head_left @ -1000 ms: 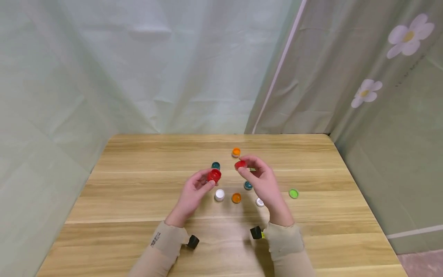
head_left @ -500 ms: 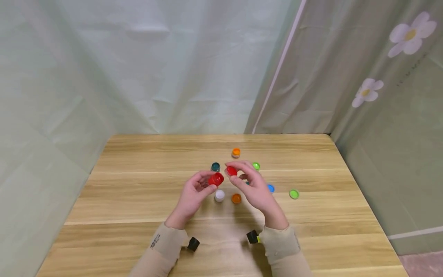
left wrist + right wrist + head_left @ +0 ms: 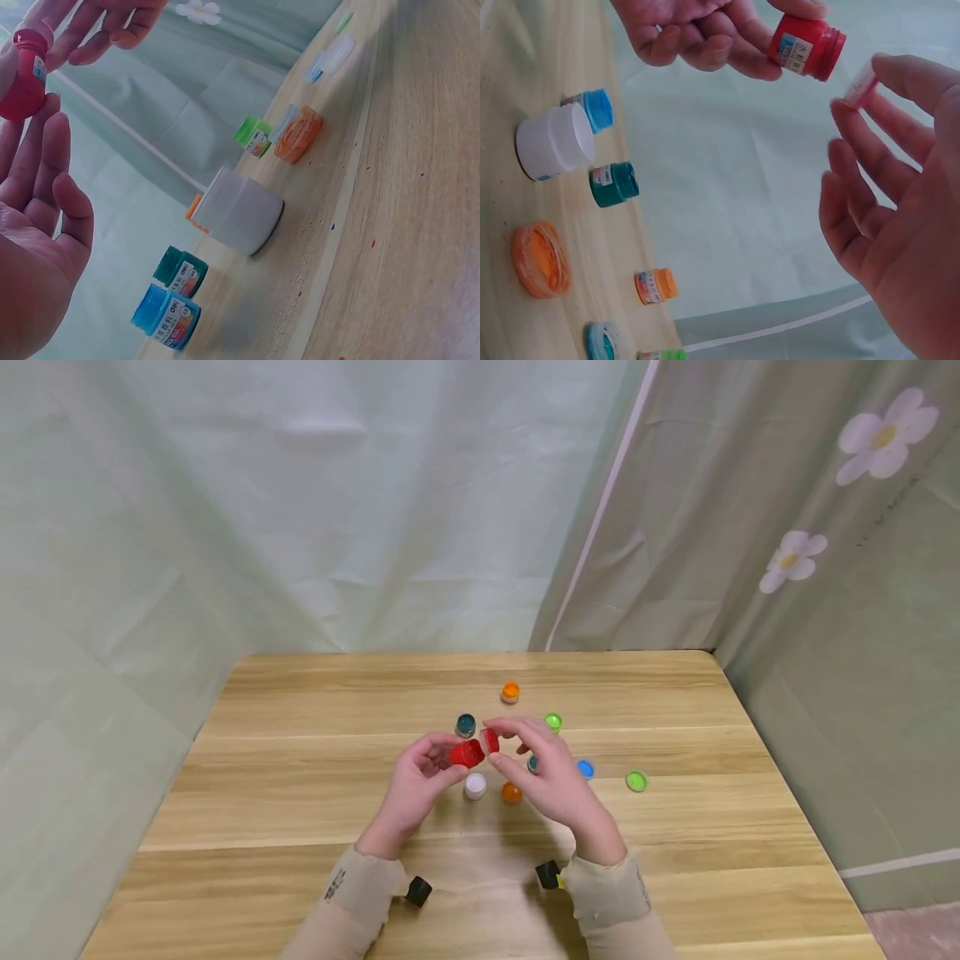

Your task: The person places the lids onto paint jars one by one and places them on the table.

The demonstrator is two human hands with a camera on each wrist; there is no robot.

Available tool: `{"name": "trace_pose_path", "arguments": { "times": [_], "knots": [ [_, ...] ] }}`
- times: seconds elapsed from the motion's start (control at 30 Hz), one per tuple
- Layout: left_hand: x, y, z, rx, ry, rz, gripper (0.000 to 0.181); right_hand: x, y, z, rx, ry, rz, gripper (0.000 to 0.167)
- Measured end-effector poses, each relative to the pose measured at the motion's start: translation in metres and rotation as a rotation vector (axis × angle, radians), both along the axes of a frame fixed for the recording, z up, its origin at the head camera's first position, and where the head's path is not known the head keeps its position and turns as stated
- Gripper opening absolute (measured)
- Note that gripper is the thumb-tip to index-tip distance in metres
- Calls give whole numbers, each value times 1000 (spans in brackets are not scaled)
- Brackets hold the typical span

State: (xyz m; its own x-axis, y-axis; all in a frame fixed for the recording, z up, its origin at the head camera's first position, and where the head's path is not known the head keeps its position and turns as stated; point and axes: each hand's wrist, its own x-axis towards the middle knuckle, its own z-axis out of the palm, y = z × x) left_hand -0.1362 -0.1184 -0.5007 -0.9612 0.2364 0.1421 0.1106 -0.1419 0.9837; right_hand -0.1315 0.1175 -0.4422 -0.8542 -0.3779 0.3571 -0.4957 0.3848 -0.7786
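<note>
Head view: the red jar [image 3: 465,754] is pinched, tilted, by the fingers of the left hand [image 3: 408,789]; at its two o'clock, just apart, the red lid [image 3: 491,742] is pinched by those of the right hand [image 3: 553,781]. Spillage may be caused by overtipping, cross-threading by misalignment.

1. Red jar [image 3: 464,755]: uncapped; narrower ridged neck; pale printed label with a blue patch on the side. Held in mid-air, near centre of head frame, somewhat below mid-height.
2. Jar pose: tipped well over, mouth toward frame right, facing the lid.
3. Red lid [image 3: 492,741]: off the jar, held in mid-air on edge, just right of the mouth; paler rim side toward the jar.
4. Right wrist frame, upper right: visible gap between lid and neck; not touching.
</note>
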Motion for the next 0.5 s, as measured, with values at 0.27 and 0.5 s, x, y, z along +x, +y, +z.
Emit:
{"name": "trace_pose_path", "arguments": {
  "times": [0.27, 0.5],
  "knots": [
    [-1, 1, 0, 52, 63, -27, 34, 1, 2, 2, 65, 108, 54, 42],
    [0, 3, 2, 46, 71, -38, 34, 1, 2, 3, 113, 200, 53, 43]
  ]
}}
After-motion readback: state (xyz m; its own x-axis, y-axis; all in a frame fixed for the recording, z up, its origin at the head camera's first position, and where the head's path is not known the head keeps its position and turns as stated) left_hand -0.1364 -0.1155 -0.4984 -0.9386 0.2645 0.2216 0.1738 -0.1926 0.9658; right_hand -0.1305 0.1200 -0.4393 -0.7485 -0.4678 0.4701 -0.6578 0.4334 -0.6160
